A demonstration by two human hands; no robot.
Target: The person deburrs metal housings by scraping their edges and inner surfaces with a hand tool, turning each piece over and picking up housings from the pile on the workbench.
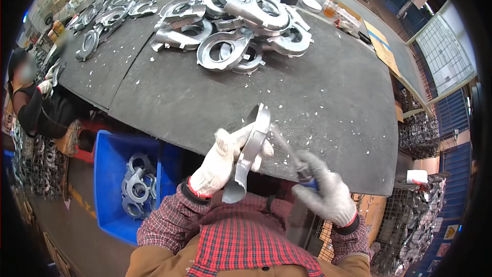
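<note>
My left hand [214, 165], in a white knit glove, is closed around a silvery cast metal housing [253, 141] with a ring-shaped body and a spout. The housing is held on edge above the table's near edge, its spout pointing down toward me. My gloved right hand [328, 192] grips the dark and blue handle of what looks like a file [287, 146]. Its long narrow grey blade is smeared by motion and points up and left, the tip close to the housing's right side. Whether they touch, I cannot tell.
Similar housings lie in a pile [241, 25] at the back of the dark table [179, 102], scattered with metal chips. More lie in a blue bin [110, 195] at lower left. A co-worker [38, 97] sits at far left. Wire cages [410, 220] of parts stand at right.
</note>
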